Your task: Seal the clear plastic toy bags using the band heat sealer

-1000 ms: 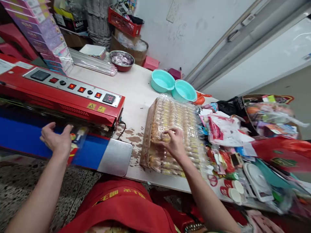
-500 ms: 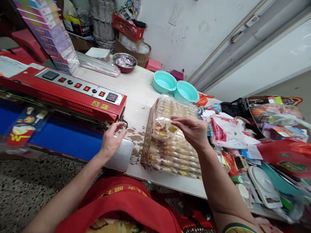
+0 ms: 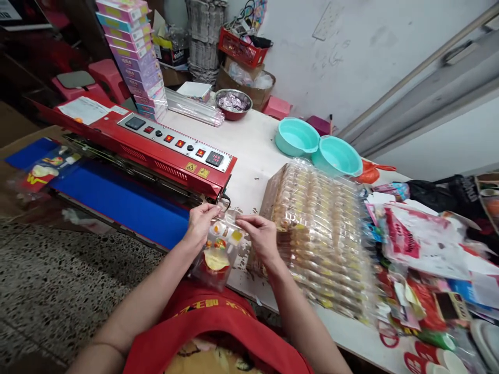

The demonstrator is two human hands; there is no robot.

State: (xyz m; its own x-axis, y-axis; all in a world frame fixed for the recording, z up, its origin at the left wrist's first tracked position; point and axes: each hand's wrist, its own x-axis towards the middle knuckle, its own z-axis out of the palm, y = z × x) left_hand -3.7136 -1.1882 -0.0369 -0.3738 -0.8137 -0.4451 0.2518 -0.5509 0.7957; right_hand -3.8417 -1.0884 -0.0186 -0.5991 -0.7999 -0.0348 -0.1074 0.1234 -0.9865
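Note:
A clear plastic bag [image 3: 217, 253] with small toy food pieces inside hangs between my two hands. My left hand [image 3: 200, 226] pinches its top left corner, and my right hand [image 3: 260, 236] pinches the top right. The bag's top edge is close to the right end of a red sealing machine [image 3: 175, 156]. Another such bag [image 3: 44, 171] lies towards the left end of the machine's blue conveyor belt [image 3: 120, 197]. Beside my right hand stands a stack of many similar filled packs [image 3: 312, 234].
Two turquoise basins [image 3: 337, 156] stand behind the stack. A metal bowl of small packets [image 3: 234, 101] and a tall pile of boxes [image 3: 136, 62] are at the back. Plastic bags and clutter [image 3: 424, 244] cover the right side.
My right hand has moved left from the stack, bringing a bag to the machine. My left hand now grips it too. The bag on the belt sits farther left along it.

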